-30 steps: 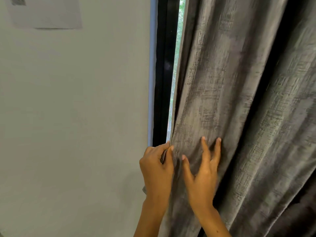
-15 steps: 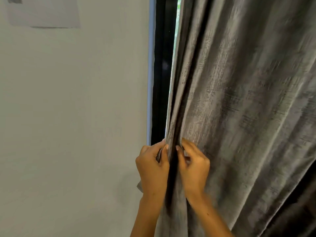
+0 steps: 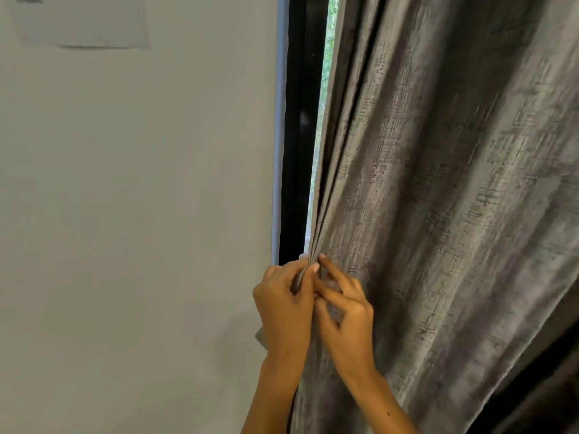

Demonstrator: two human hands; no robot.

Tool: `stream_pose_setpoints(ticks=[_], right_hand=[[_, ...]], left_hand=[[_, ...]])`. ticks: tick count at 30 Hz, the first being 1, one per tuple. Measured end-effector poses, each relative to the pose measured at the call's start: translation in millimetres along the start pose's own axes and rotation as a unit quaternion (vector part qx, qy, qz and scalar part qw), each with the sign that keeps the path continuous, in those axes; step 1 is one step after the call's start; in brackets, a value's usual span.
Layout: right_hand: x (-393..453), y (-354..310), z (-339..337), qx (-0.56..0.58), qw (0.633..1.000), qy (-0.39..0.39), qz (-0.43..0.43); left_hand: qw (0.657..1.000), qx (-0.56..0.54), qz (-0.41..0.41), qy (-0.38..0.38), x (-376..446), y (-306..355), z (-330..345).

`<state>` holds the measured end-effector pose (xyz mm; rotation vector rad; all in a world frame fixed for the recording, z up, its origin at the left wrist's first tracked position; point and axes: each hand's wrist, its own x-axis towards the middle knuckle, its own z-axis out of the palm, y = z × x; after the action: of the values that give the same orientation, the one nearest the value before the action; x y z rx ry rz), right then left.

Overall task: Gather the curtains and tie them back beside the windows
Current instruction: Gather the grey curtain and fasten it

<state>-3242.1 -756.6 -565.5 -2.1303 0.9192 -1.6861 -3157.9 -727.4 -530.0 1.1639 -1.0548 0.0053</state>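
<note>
Gathering the curtain's edge

Now, from the left: we see a pale wall (image 3: 125,214) with a sheet of paper (image 3: 84,23) stuck high up, then the dark window frame (image 3: 297,136); our left hand (image 3: 283,311) pinches the leading edge of the grey curtain (image 3: 438,214) between thumb and curled fingers; our right hand (image 3: 346,317), touching it, has its fingers bent into the next fold, though how firmly we cannot tell; the curtain hangs beside the frame and spreads away rightward; we judge the cloth thick, soft and fairly heavy, so gathering pleat by pleat from the hem edge seems best.
</note>
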Motion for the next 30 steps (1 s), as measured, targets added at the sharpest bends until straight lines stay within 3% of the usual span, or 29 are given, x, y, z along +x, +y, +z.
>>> stream_pose_setpoints(ticks=[2, 5, 9, 11, 13, 17, 20, 24, 28, 30], right_hand=[[3, 4, -6, 0.009, 0.999, 0.039, 0.024], [16, 13, -15, -0.024, 0.984, 0.105, 0.144], [39, 17, -23, 0.103, 0.966, 0.008, 0.236], [42, 16, -22, 0.184, 0.955, -0.027, 0.230], [40, 14, -18, 0.184, 0.964, 0.000, 0.194], [24, -1, -6, 0.012, 0.985, 0.165, 0.056], [12, -7, 1, -0.062, 0.978, 0.201, -0.005], [5, 0, 8, -0.071, 0.988, 0.136, 0.008], [0, -14, 4, 0.108, 0.986, 0.064, 0.108], [0, -13, 5, 0.093, 0.989, 0.054, 0.102]], left_hand=[[1.000, -0.004, -0.015, 0.002, 1, -3, -1], [0.999, -0.014, -0.028, -0.011, 3, -4, -4], [0.997, -0.042, -0.045, -0.042, 9, -3, -10], [0.995, -0.071, -0.053, -0.055, 10, -3, -12], [0.996, -0.060, -0.045, -0.049, 11, -5, -11], [0.999, 0.009, -0.036, -0.001, 7, -10, -4], [1.000, 0.019, 0.001, 0.015, 1, -7, 3], [1.000, 0.002, 0.027, 0.012, -4, -5, 9], [0.998, -0.051, 0.030, -0.013, -8, -11, 11], [0.998, -0.056, 0.028, -0.020, -7, -11, 11]])
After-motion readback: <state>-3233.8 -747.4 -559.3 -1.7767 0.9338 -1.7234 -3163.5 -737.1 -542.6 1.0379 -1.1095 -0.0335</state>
